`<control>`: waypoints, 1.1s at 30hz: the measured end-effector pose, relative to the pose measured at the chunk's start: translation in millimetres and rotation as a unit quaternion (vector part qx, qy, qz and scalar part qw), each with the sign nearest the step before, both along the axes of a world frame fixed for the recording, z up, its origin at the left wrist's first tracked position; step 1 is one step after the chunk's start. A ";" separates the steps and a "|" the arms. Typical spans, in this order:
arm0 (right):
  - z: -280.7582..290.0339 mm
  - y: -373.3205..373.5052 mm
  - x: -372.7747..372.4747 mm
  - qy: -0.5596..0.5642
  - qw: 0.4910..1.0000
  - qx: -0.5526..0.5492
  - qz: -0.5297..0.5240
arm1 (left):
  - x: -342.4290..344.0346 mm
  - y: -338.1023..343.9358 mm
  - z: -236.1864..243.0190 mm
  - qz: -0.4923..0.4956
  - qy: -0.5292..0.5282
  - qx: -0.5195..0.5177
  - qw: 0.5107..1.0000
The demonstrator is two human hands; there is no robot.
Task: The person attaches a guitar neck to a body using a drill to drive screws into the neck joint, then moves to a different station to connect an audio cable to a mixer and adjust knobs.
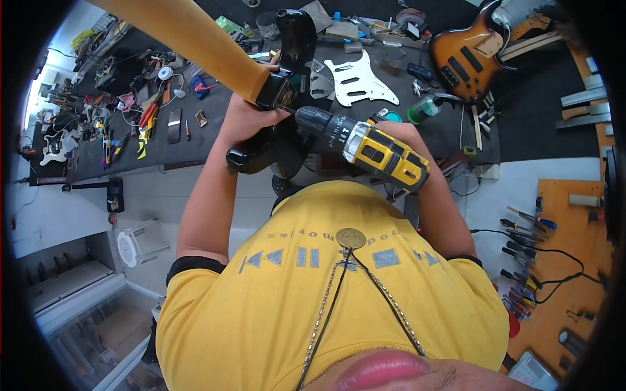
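Observation:
A black electric guitar body (295, 40) with a pale wooden neck (195, 42) is held up in front of my chest, the neck slanting to the upper left. My left hand (253, 121) is wrapped round the body and neck where they join, its thumb near the joint. My right hand (403, 133) grips a yellow and black cordless drill (385, 155), partly hidden behind it. The drill points left, and its thin bit ends at or very near the neck joint; whether it touches a screw I cannot make out.
A dark workbench (212, 146) lies beyond the guitar. On it are a white pickguard (360, 78), a phone (174, 126), pliers (150, 117) and a green jar (424, 109). A sunburst guitar (466, 68) lies far right. Tools hang on a wooden board (554, 260) at right.

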State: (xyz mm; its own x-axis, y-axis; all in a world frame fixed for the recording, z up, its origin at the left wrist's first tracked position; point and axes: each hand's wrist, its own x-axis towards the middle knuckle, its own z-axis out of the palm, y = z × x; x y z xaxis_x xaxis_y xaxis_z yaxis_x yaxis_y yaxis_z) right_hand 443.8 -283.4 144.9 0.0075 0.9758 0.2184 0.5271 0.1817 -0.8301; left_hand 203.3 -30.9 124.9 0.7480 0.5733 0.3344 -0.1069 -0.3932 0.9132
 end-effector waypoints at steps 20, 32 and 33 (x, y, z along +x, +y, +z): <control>-74.3 -14.0 13.4 0.213 0.972 0.062 -0.078 | 4.3 -3.3 2.9 -0.027 -0.020 -0.045 0.998; -34.7 0.0 17.6 0.045 0.989 0.115 -0.076 | 7.1 -3.8 7.3 -0.036 -0.020 -0.019 0.999; -20.1 1.7 20.0 -0.003 0.998 0.024 -0.052 | 7.3 -6.1 10.2 -0.033 -0.011 -0.028 0.999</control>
State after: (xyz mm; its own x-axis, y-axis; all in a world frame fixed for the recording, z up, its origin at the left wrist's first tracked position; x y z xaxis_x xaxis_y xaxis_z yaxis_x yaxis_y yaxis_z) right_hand 463.9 -281.6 124.8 0.1066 0.9580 0.2661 0.5505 0.1660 -0.8181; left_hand 210.6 -37.0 135.1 0.7779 0.5407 0.3201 -0.1520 -0.3324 0.9308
